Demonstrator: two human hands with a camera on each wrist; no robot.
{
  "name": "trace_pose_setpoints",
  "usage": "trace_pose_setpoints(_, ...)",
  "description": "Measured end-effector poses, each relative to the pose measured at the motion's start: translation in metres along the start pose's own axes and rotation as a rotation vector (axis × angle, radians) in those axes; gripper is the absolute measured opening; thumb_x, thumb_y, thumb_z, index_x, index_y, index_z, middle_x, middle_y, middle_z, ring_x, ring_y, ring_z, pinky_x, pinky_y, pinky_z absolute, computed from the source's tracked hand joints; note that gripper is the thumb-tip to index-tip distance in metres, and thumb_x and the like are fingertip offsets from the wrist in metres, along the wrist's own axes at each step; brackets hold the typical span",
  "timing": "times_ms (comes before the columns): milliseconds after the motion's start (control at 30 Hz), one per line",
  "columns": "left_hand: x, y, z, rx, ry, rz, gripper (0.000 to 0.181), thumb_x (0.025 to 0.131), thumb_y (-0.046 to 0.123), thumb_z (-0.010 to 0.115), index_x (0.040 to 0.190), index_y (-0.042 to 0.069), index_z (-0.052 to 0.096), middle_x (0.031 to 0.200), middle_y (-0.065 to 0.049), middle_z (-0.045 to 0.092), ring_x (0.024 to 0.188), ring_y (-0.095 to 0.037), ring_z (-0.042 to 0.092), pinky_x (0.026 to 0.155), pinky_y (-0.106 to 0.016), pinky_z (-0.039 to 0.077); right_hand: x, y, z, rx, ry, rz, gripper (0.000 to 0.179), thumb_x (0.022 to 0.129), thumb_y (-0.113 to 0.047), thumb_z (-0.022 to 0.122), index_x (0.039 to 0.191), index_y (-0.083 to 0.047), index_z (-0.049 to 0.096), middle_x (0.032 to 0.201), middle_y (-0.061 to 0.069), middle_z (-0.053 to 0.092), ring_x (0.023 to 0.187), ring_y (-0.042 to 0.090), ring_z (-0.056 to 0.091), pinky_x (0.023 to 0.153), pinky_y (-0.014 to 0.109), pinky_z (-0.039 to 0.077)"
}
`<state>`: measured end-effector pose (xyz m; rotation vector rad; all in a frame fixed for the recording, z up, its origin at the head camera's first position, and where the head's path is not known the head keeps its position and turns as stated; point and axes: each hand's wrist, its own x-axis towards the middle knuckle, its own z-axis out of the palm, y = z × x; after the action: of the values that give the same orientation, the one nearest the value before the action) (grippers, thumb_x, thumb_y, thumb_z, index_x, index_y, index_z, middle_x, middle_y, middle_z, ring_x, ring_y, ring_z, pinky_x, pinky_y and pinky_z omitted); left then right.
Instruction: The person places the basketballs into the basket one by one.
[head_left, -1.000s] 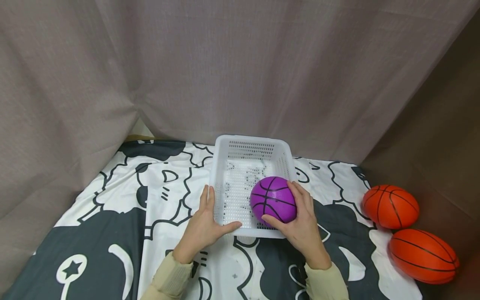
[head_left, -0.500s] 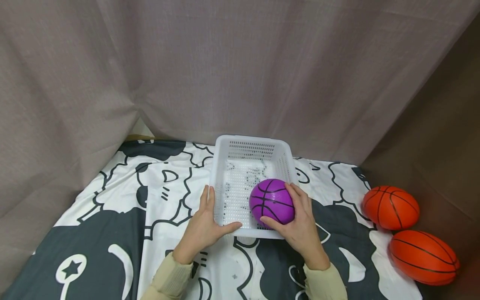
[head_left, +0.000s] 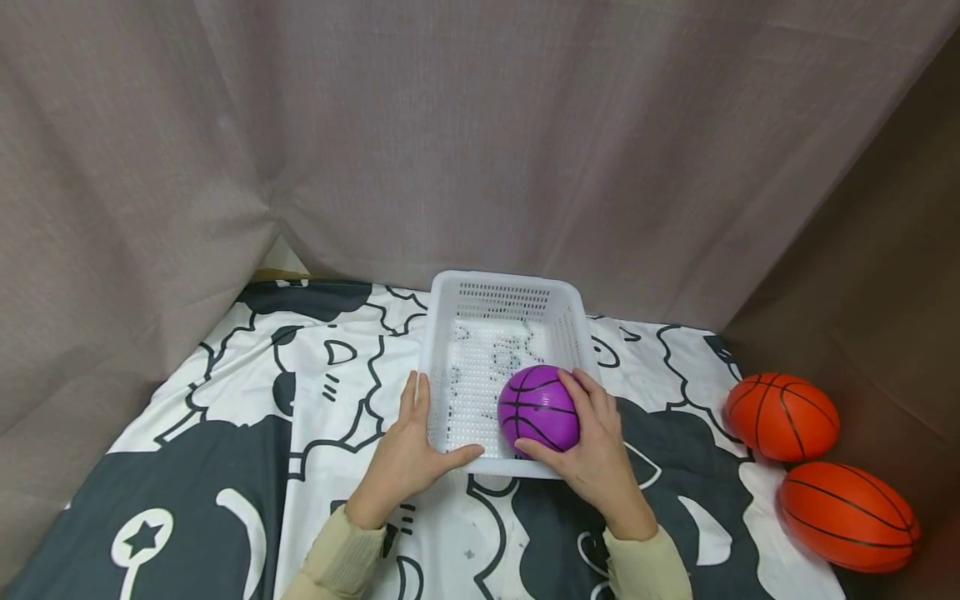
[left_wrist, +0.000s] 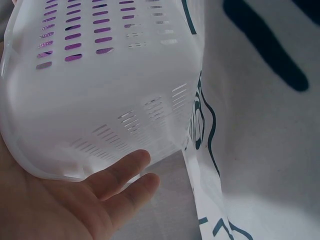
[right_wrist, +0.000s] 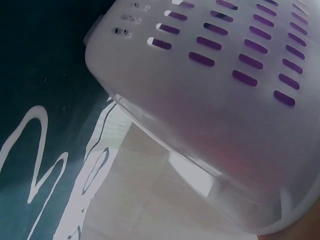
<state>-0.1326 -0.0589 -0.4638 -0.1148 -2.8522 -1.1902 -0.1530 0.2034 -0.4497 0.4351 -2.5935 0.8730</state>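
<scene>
A small purple basketball (head_left: 536, 410) is at the near right of the white perforated plastic basket (head_left: 510, 287). My right hand (head_left: 596, 454) grips it, thumb on the near side and fingers curved over its right side. At the basket's near left corner, my left hand (head_left: 408, 458) rests with straight fingers along the outer wall and the thumb over the front rim. In the left wrist view, two fingers (left_wrist: 122, 175) lie by the basket wall (left_wrist: 95, 115). Purple shows through slots in the basket wall (right_wrist: 190, 110) in the right wrist view, where the right hand is mostly hidden.
Two orange basketballs, one farther (head_left: 782, 414) and one nearer (head_left: 847, 517), sit at the right against a brown curtain (head_left: 885, 333). A patterned black and white cloth (head_left: 330, 408) covers the surface. Behind it hangs a grey-brown curtain (head_left: 480, 142).
The purple basketball and my right hand have shifted slightly left; the ball has also come a little nearer and turned. My left hand and the basket stay in place.
</scene>
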Motion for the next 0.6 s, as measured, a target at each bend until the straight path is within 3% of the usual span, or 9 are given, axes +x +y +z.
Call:
trace_pose_setpoints(200,0.0,0.0,-0.001,0.003,0.004,0.006,0.133,0.063,0.084,0.064,0.155,0.004,0.011,0.162,-0.01,0.0,0.102,-0.035,0.061,0.072,-0.041,0.053,-0.001,0.002,-0.001,0.067,0.038,-0.018,0.086,0.07,-0.04,0.087,0.143,-0.017,0.048,0.149,0.01,0.035,0.132,0.032,0.03,0.095,0.065,0.029)
trace_pose_setpoints(400,0.0,0.0,-0.001,-0.01,-0.004,0.003,0.133,0.063,0.083,0.065,0.156,0.005,0.01,0.163,-0.009,0.0,0.092,-0.031,0.062,0.064,-0.034,0.051,-0.003,0.004,-0.004,0.129,0.12,-0.074,0.075,0.074,-0.019,0.085,0.14,-0.008,0.05,0.144,0.015,0.039,0.128,0.032,0.033,0.096,0.06,0.031)
trace_pose_setpoints(600,0.0,0.001,-0.001,-0.007,-0.016,-0.006,0.133,0.063,0.083,0.065,0.156,0.006,0.009,0.163,-0.008,-0.002,0.089,-0.03,0.062,0.059,-0.031,0.048,-0.007,0.012,-0.013,0.139,0.172,-0.045,0.075,0.075,-0.011,0.083,0.142,-0.01,0.049,0.144,0.015,0.037,0.129,0.032,0.032,0.096,0.055,0.031)
